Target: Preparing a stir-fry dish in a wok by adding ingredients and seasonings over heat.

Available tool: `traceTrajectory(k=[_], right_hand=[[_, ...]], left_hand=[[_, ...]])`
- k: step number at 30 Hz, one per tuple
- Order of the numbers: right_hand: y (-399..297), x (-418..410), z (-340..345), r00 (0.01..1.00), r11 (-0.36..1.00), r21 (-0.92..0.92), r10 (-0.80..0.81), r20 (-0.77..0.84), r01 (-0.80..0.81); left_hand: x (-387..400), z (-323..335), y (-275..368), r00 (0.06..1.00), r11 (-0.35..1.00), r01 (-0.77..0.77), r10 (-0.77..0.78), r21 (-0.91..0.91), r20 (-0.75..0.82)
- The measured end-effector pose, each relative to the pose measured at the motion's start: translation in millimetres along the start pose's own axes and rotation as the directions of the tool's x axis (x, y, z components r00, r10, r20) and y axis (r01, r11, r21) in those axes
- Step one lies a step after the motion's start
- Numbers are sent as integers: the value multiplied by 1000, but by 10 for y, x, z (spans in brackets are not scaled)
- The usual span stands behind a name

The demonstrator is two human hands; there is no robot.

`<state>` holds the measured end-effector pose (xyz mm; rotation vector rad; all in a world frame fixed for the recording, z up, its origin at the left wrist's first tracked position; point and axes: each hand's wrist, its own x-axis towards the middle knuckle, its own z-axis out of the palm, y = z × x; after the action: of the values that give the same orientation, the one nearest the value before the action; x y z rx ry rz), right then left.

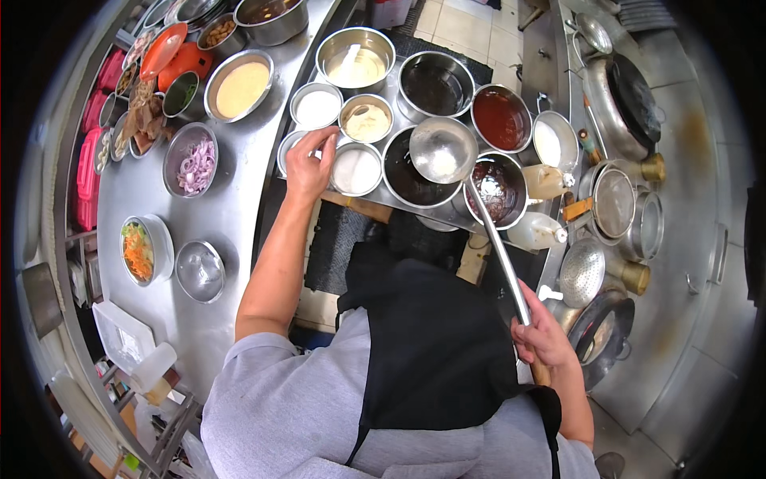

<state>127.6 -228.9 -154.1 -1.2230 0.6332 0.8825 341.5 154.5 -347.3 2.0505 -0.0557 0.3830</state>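
In my right hand [541,335] is the long handle of a steel ladle [444,149]. The ladle's bowl hangs above a steel pot of dark liquid [413,185], and its inside looks shiny. My left hand [311,161] reaches over a partly hidden steel container [286,157] at the left of the pots, with thumb and forefinger close together; whether they pinch anything cannot be made out. Beside it stand containers of white powder [318,108] and white granules [356,170], and one of cream-coloured powder [366,123] with a spoon in it.
Pots of dark liquid [435,84] and red sauce [501,123] stand beyond the ladle. Plastic bottles [536,231], strainers [614,197] and woks [634,108] line the right side. On the left steel counter [233,173] are bowls of sliced onion [196,166] and shredded vegetables [139,254].
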Motion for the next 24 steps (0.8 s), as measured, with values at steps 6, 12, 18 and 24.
traceTrajectory(k=[6, 12, 18, 24], right_hand=[[-97, 10, 132, 991, 968, -241, 46, -125, -75], [-65, 20, 154, 992, 971, -227, 51, -113, -76], [-66, -1, 186, 991, 977, -198, 60, -116, -83], [-102, -40, 262, 991, 973, -218, 52, -123, -78]], left_hand=[[53, -95, -42, 987, 993, 90, -99, -70, -128], [335, -332, -504, 907, 968, 251, -238, -9, -347], [476, -213, -610, 936, 966, 206, -148, 158, -319], [490, -7, -1192, 950, 923, 303, -274, 235, -150]])
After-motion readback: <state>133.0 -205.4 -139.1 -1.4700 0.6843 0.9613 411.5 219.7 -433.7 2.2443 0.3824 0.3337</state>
